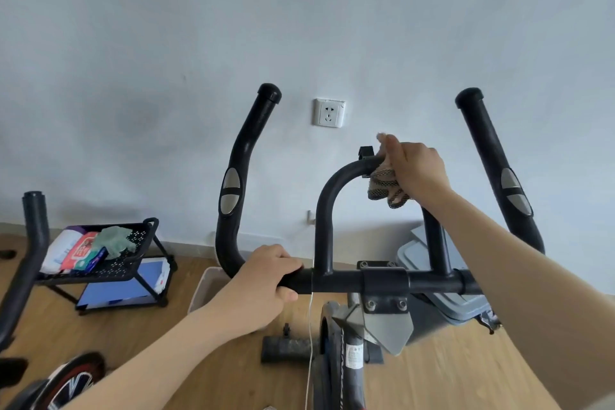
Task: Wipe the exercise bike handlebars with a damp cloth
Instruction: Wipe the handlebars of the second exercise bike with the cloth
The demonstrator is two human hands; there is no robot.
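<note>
1. The handlebars (436,282) of the exercise bike stood in front of a pale wall, with a black crossbar, a central arched loop and two upright horns carrying silver sensor pads.
2. The left hand (263,286) was closed around the crossbar, just left of the loop's base; its grip was wrapped fully on the bar.
3. The right hand (416,170) rested on top of the arched loop, its grip closed on the cloth (386,188).
4. The cloth, a brown patterned mesh, was pressed against the loop's top and hung below the hand.
5. A wall socket (328,112) sat between the horns.
6. A black rack (133,263) holding packets and a green rag stood on the wooden floor to the left.
</note>
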